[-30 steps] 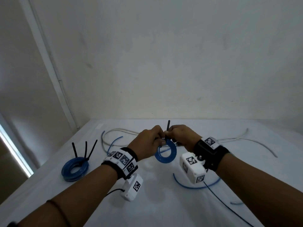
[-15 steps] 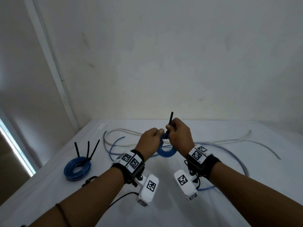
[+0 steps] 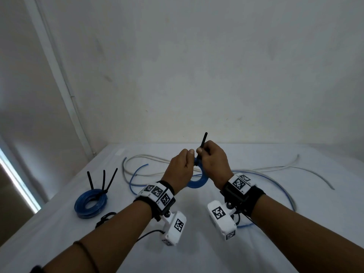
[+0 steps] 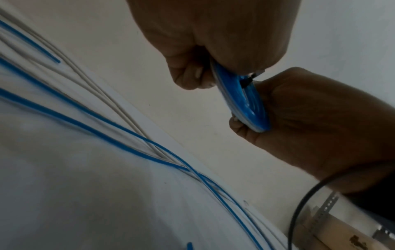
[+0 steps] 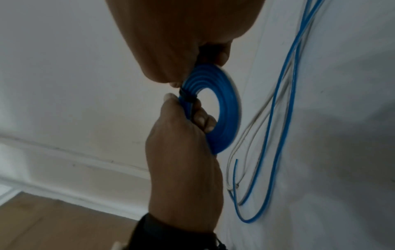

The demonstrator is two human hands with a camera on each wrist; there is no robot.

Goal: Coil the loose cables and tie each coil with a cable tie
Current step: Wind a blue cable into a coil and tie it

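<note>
A tied blue coil [image 3: 91, 203] with three black tie tails lies at the tabletop's [image 3: 197, 253] left, while the left hand [image 3: 178, 170] grips a small blue cable coil [image 3: 200, 179] in the air and the right hand [image 3: 213, 164] pinches its black cable tie [image 3: 203, 140].

The held cable coil [image 3: 199, 179] is bright blue, its cable tie [image 3: 203, 140] black; loose cables are blue [image 3: 283, 191] and off-white [image 3: 275, 168]; the wristbands [image 3: 157, 192] carry black-and-white square markers.
</note>
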